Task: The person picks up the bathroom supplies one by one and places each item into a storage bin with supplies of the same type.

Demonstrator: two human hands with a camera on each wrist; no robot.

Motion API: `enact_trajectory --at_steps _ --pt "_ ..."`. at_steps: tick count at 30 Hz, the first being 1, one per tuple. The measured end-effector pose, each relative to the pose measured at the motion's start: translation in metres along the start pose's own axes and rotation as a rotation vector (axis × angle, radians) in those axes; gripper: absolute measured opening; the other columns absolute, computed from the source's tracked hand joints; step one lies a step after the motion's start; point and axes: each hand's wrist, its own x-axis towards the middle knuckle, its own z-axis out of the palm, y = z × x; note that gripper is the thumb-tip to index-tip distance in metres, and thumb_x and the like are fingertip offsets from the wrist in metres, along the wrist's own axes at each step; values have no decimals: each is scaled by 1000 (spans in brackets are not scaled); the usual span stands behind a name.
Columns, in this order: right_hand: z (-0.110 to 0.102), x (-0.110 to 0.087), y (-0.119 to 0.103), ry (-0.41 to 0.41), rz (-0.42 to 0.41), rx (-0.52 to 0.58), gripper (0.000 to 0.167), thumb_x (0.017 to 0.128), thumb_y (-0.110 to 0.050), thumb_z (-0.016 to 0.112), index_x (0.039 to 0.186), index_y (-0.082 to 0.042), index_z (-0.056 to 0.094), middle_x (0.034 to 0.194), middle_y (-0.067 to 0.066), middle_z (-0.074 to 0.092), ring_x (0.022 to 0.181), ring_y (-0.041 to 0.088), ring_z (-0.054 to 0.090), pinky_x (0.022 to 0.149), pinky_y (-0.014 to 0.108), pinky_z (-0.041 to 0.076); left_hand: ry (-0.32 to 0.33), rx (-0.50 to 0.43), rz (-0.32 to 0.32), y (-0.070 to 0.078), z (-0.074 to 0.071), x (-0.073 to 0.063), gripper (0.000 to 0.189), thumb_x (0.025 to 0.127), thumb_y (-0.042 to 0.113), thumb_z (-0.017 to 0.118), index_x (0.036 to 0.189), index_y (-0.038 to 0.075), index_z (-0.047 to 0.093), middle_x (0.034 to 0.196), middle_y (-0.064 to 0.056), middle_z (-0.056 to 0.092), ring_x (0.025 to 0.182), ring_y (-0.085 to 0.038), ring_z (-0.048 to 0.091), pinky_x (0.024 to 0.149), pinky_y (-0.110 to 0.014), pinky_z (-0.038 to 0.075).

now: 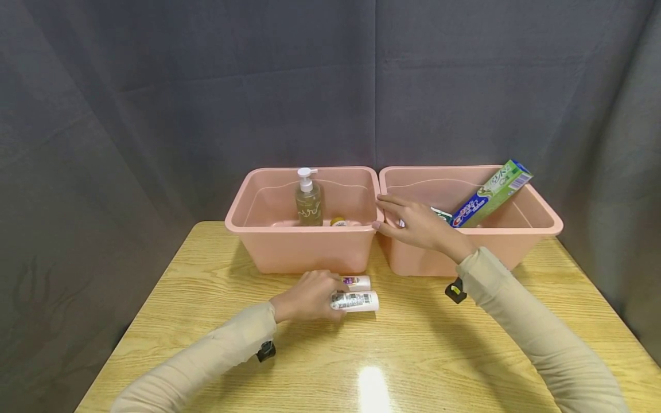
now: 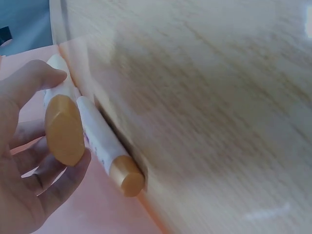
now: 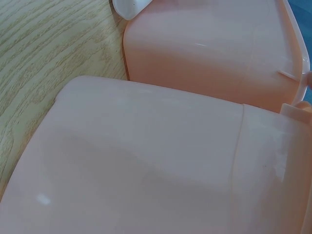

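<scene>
My left hand (image 1: 312,295) grips a white bottle with a gold cap (image 2: 64,129), thumb on one side and fingers round the other. In the head view its label and barcode face up, and the gold end is hidden by the hand. A second white gold-capped bottle (image 2: 105,139) lies on the table right beside it, along the foot of the left bin. Further right, my right hand (image 1: 418,223) reaches across the near corner of the right pink bin (image 1: 434,252), its fingers extended to the adjoining rim of the left pink bin (image 1: 304,249).
A pump bottle (image 1: 310,203) stands inside the left bin beside a small yellow-topped item (image 1: 338,221). In the right bin a green and blue toothpaste box (image 1: 490,195) leans over the rim, next to a partly hidden green-and-white item (image 1: 442,215). Dark curtains (image 1: 330,86) surround the wooden table (image 1: 413,355).
</scene>
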Motion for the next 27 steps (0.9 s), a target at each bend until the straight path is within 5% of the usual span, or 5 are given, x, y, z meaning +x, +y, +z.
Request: enact_trajectory --at_steps 10,27 --pt "-1 0 -1 -2 1 0 64 97 -47 58 143 -2 51 147 15 48 132 36 47 108 51 38 53 13 23 -1 -12 2 47 76 33 84 115 8 74 95 0 70 73 -10 53 63 -24 46" --pt "-1 0 -2 -8 12 2 65 97 -47 57 144 -3 51 148 14 47 133 35 47 109 51 38 96 -26 53 -4 -29 2 41 76 31 85 110 11 75 105 -2 72 86 -13 63 79 -32 53"
